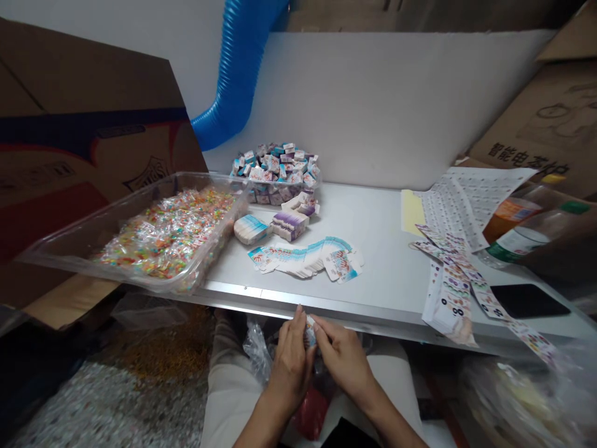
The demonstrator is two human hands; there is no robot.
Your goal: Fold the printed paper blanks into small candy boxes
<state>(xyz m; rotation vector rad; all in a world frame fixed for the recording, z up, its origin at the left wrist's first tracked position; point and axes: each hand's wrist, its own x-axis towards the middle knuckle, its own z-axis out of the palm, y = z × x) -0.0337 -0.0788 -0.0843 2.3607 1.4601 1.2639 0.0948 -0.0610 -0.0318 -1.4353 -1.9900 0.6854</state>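
Over my lap, just off the table's front edge, my left hand (293,348) and my right hand (342,354) close together around a small printed card box (310,333). Only a strip of its white and blue face shows between my fingers. Beyond my hands, flat card boxes (303,256) lie fanned out in an overlapping row. Behind them sit a blue-edged stack (252,229) and a purple-edged stack (290,224) of the same kind. A clear tub (275,194) at the back is heaped with folded little boxes.
A clear plastic tray (186,283) of small bags with colourful bits overhangs the table's front left, beside a big carton (93,124). Sticker strips (454,298), a black phone (529,300) and bottles (517,242) lie at right. A blue hose (240,68) hangs behind.
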